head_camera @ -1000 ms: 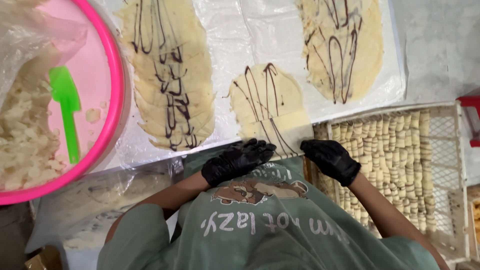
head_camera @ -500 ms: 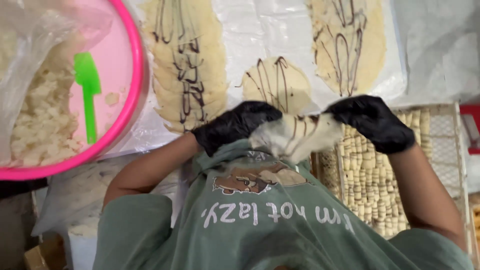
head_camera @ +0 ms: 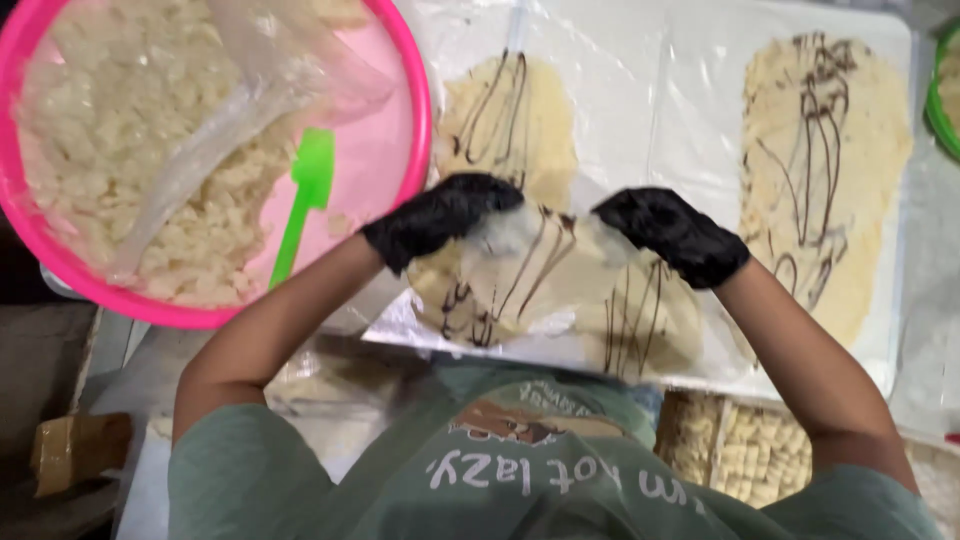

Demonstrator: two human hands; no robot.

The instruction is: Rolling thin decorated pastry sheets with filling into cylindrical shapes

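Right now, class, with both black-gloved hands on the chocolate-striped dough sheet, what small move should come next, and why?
Probably fold the raised edge over toward the body, both hands moving together. The left hand and right hand each pinch the far edge of the dough sheet, lifted with its clear film, while its near part lies flat on the lined tray. An even pull should avoid tearing.

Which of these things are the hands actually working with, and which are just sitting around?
In use:
left hand in a black glove
right hand in a black glove
pale dough sheet with chocolate stripes

Lying about:
pink round bowl
green plastic spatula
flat striped dough on the right
tray of small dough pieces
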